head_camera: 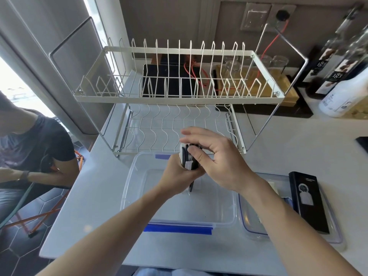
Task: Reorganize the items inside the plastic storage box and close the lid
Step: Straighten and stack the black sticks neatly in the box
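Fingers (196,154) round items (189,158), above box (179,214)

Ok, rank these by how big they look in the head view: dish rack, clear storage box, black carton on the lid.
1. dish rack, the largest.
2. clear storage box, though it sits nearer the camera.
3. black carton, lying on the lid, clearly the smallest.

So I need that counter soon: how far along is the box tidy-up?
Early to midway. The clear plastic storage box sits open and looks nearly bare. Its clear lid lies apart on the right, a flat black box resting on it. Both the left hand and right hand hold a small bundle of dark items above the box. Left: placing the items and closing the lid.
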